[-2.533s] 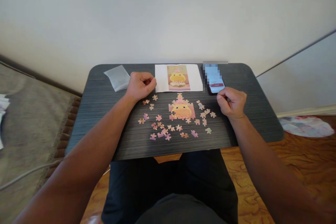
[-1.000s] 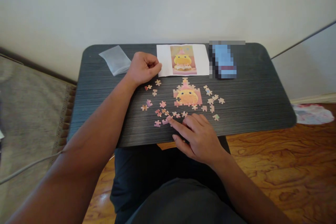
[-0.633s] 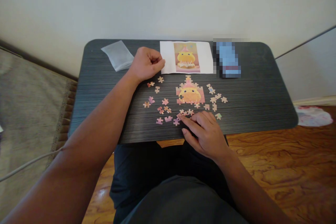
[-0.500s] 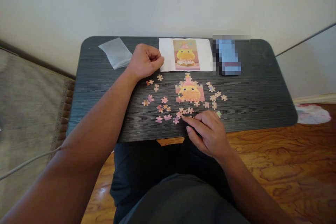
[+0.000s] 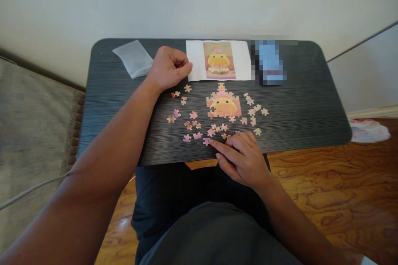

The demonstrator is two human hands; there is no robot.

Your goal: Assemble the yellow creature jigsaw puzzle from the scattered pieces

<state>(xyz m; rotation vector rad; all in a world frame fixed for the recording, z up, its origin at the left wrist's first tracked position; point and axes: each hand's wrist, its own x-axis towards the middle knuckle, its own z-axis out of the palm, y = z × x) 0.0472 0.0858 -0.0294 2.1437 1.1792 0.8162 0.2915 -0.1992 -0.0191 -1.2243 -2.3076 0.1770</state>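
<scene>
A partly joined puzzle of a yellow figure (image 5: 223,105) lies mid-table on the dark table (image 5: 298,107). Several loose pieces (image 5: 191,124) are scattered around it. My right hand (image 5: 241,157) lies near the front edge with fingers stretched flat, its forefinger tip touching a pink piece (image 5: 206,141). My left hand (image 5: 168,68) rests as a loose fist at the back, beside the printed reference picture (image 5: 219,61); nothing shows in it.
A clear plastic bag (image 5: 132,58) lies at the table's back left. A phone (image 5: 269,62) lies right of the picture. The table stands against a wall. A rug and a cable are on the floor at left, and wood floor at right.
My right hand came from beside the phone down to the front pieces and slid among them. The left fist stayed put. The view tilted a little.
</scene>
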